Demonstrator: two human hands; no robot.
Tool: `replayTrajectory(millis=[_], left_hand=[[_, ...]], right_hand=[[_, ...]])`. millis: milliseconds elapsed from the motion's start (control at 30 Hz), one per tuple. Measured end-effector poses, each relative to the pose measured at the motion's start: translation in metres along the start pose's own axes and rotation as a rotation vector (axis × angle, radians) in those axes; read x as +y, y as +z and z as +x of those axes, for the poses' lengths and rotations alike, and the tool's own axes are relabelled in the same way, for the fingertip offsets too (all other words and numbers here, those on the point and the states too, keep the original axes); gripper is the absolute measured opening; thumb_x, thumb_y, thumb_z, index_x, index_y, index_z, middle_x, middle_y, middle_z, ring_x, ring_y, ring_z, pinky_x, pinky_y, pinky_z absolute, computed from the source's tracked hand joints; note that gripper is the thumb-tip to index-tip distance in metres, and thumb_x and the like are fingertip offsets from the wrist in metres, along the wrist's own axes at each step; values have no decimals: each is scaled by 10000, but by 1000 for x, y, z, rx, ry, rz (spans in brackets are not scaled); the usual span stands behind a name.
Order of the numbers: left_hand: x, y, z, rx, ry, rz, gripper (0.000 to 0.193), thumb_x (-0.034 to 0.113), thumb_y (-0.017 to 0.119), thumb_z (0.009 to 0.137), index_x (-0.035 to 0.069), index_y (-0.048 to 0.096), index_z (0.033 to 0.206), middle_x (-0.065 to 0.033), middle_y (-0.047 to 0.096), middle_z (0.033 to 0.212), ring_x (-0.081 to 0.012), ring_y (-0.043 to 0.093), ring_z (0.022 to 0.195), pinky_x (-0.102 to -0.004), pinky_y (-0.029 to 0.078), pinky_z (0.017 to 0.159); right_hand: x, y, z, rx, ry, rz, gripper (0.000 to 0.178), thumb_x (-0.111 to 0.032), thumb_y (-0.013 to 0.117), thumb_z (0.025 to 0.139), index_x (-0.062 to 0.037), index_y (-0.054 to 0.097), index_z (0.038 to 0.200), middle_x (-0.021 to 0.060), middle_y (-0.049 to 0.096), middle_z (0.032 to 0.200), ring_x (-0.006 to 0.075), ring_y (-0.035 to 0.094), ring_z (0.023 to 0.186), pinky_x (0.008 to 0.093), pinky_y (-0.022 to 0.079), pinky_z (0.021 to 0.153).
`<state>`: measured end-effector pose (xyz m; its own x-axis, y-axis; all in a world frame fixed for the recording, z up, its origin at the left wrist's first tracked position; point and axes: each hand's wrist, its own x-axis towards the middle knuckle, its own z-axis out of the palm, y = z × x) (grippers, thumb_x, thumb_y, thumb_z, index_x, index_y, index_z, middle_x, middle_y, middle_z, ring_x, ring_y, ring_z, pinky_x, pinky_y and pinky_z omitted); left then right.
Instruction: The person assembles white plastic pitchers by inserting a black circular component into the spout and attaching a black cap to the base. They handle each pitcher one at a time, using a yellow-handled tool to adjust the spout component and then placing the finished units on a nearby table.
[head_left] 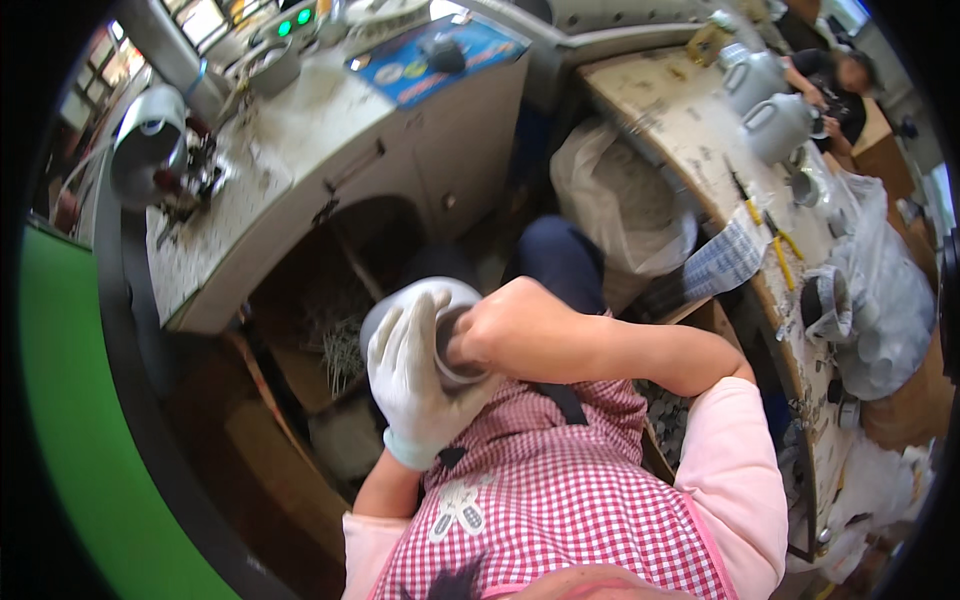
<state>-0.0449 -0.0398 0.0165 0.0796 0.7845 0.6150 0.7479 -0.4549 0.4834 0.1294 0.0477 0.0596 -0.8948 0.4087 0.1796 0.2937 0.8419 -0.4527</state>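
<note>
A grey round plastic container (455,290) is in front of my body, above my lap, with its open mouth turned toward my right hand. My left hand (412,365), in a white glove, wraps round its side and holds it. My bare right hand (508,325) is closed, and its fingers reach into the mouth of the container. Whatever those fingertips grip or touch is hidden inside the rim.
A worn white bench (300,135) with a blue mat (435,60) stands ahead. On the right, a workbench (690,130) bears grey jugs (778,128) and yellow-handled pliers (780,245). A lined sack (625,200) stands between them. A person (840,95) sits far right.
</note>
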Motion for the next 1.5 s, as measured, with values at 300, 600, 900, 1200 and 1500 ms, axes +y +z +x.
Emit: replayTrajectory(millis=[300,600,900,1200,1500], left_hand=[[-1,8,14,-80,126,6,953,430,876,700,-19,509,1458,-185,631,1373,-427,578,1276,-505,416,1116],[-41,-38,-12,-214,-796,-587,712,540,375,1103,-45,773,1022,-152,778,934,-245,741,852,-348,546,910],[-64,19,-37,-60,-841,-1834,596,208,718,964,-22,490,1464,-145,653,1339,-238,653,1233,-425,582,1006],[-114,112,-90,-374,-830,-2153,617,126,751,926,24,499,1480,-113,641,1366,-241,628,1250,-421,502,1082],[-125,118,-110,-516,-963,-2066,758,124,814,842,13,466,1507,-111,617,1403,-238,585,1295,-406,444,1120]], right_hand=[[4,-18,-14,-194,60,182,350,-386,662,956,-49,754,952,157,725,829,359,706,803,461,558,756],[72,-66,-72,656,638,606,416,-391,636,1048,0,775,1049,-34,609,814,60,510,755,239,413,685],[43,-87,5,770,225,-304,209,-194,693,988,-11,751,1072,106,746,1093,222,672,1034,323,525,864],[54,-71,320,304,-5,-214,665,-586,582,990,15,662,1264,202,741,1106,344,733,999,425,571,876],[108,-66,486,519,53,-160,319,-283,617,902,-39,784,1021,214,762,1012,386,744,965,485,571,879]])
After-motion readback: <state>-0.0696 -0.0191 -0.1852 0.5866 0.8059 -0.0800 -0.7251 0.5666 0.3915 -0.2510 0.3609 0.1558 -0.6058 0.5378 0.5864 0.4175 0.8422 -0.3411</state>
